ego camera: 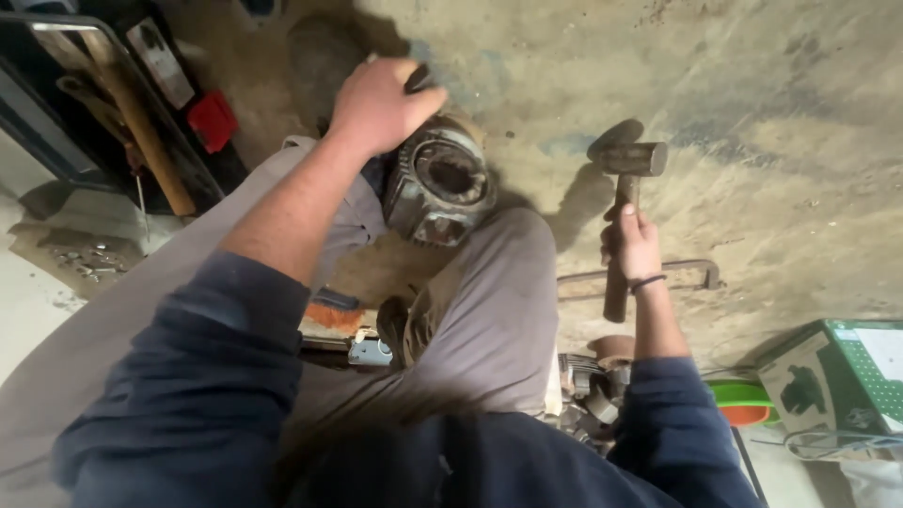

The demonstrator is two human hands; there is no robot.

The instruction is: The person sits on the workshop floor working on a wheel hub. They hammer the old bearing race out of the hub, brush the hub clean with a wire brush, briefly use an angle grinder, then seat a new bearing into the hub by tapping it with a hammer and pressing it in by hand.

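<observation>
My left hand (pixel 381 102) is closed around a dark tool handle (pixel 419 77) held against the top of a round metal engine part (pixel 440 181) with a rusty bore. That part sits on the dusty floor between my grey-trousered knees. My right hand (pixel 636 246) grips the wooden handle of a heavy hammer (pixel 628 162), its steel head raised to the right of the engine part and apart from it. Both arms wear dark blue sleeves.
A black metal rack (pixel 113 113) with wooden-handled tools and a red item (pixel 213 120) stands at the left. A bent metal bar (pixel 658 273) lies beyond the right hand. A green and white box (pixel 847 376) and small engine parts (pixel 593 386) sit at lower right.
</observation>
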